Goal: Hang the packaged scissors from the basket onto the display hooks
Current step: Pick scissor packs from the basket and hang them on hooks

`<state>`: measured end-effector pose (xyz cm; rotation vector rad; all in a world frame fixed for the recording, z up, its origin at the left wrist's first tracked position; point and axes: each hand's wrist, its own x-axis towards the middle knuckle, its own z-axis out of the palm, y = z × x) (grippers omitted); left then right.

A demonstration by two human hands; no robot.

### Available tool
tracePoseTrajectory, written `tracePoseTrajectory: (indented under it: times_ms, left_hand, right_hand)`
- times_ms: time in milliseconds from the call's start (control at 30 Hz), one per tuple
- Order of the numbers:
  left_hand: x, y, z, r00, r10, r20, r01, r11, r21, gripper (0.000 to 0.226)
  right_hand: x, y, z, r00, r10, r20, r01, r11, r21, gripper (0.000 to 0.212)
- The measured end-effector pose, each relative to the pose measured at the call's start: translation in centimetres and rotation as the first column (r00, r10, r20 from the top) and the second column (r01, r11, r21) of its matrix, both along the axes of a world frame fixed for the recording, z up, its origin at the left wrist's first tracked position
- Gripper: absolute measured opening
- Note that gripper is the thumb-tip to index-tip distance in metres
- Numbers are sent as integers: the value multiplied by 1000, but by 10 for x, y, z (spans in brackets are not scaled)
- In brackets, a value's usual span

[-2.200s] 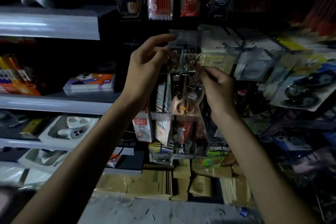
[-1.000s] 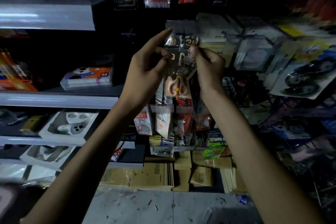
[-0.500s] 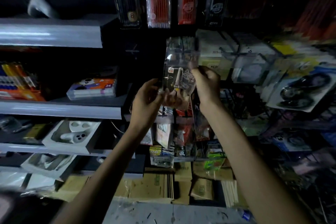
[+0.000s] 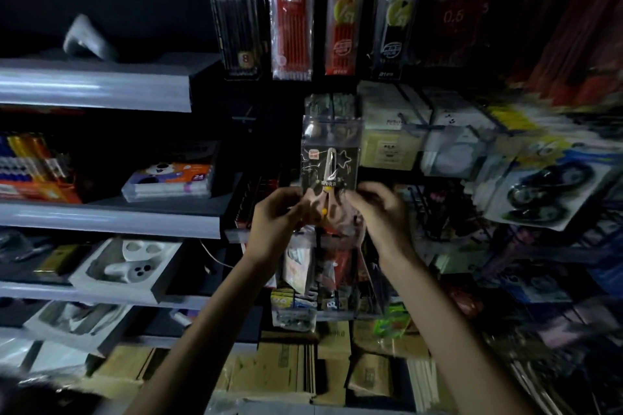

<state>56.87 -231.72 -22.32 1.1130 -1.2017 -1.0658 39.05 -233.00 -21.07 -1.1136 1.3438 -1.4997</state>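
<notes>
Hands raised side by side at mid-frame, forearms reaching up from below; left hand (image 4: 274, 224) pinches the lower left edge of the scissors pack (image 4: 330, 158), fingers closed on it; right hand (image 4: 381, 212) grips the lower right edge, fingers curled around it, blurred; pack upright, clear plastic over a dark card, pale scissors inside with blades up and a yellow dot near the handles; whether its top sits on a hook cannot be told. Directly above the pack hang pen packs (image 4: 290, 13), black, red and yellow; just right of the pack, pale boxes (image 4: 387, 131) on wire hooks; farther right, blurred carded goods (image 4: 546, 185); left of the pack, grey shelves (image 4: 111, 216) with a crayon box (image 4: 168, 180); below the pack, more hanging packets (image 4: 296, 266) partly hidden behind both wrists; cardboard cartons (image 4: 286, 371) lowest down.
</notes>
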Motion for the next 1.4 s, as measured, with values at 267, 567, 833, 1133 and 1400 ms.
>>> tracePoseTrajectory:
  times_ms: [267,567,833,1133,1400]
  left_hand:
    - [-9,5,-12,983,180,-20,-181,982,-51,9]
    - [-22,19,-33,984,156,81,-147,983,-108,37]
    - [-22,1,-20,993,120,3,-120,993,-14,47]
    - [-24,-26,-10,991,121,-60,-118,991,58,56]
    - [-22,-45,-16,982,137,-132,-120,984,133,58]
  right_hand:
    - [8,10,-29,993,-94,-72,85,989,-120,18]
    - [19,0,-36,977,-212,28,213,970,-120,19]
    - [26,-21,-26,978,-205,36,207,976,-71,12]
    - [21,-34,-10,998,-58,-11,58,997,55,34]
    - [18,-44,-1,1000,-20,15,18,992,125,40]
